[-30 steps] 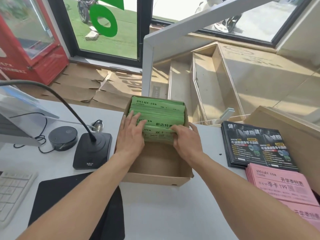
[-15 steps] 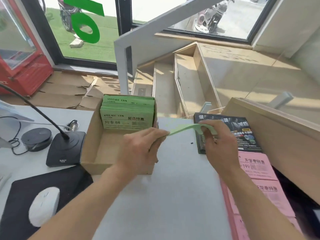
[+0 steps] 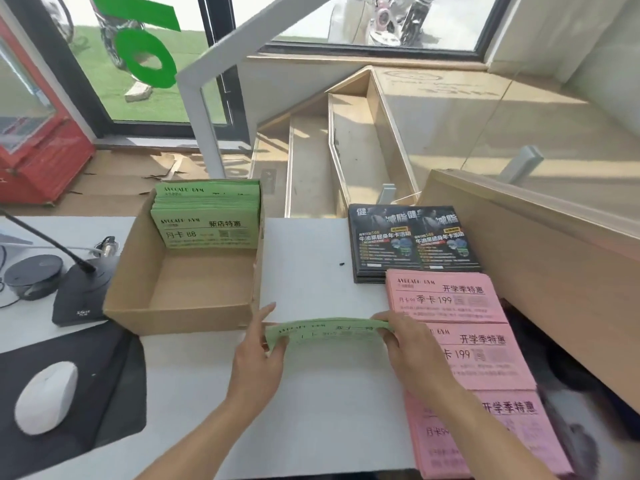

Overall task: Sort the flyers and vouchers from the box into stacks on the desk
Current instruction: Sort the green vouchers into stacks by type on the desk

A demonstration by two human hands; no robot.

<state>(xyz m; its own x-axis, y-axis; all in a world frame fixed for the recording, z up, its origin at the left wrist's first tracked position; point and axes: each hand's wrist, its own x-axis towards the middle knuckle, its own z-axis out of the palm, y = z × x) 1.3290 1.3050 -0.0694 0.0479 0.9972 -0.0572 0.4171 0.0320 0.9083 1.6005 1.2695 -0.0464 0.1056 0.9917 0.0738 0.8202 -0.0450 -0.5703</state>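
White desk (image 3: 311,258), cardboard box (image 3: 180,308) left, pink vouchers (image 3: 446,299) right

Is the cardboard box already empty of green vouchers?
No, a stack of green vouchers stands at the far end of the cardboard box.

Gym reception front desk: white counter (image 3: 311,244) bearing gooseneck microphone (image 3: 74,299), mouse (image 3: 46,396), stacked "Avocado Gym" pink vouchers (image 3: 446,299), black fitness flyers (image 3: 414,240); glass entrance door (image 3: 138,64), red drinks cooler (image 3: 31,143).
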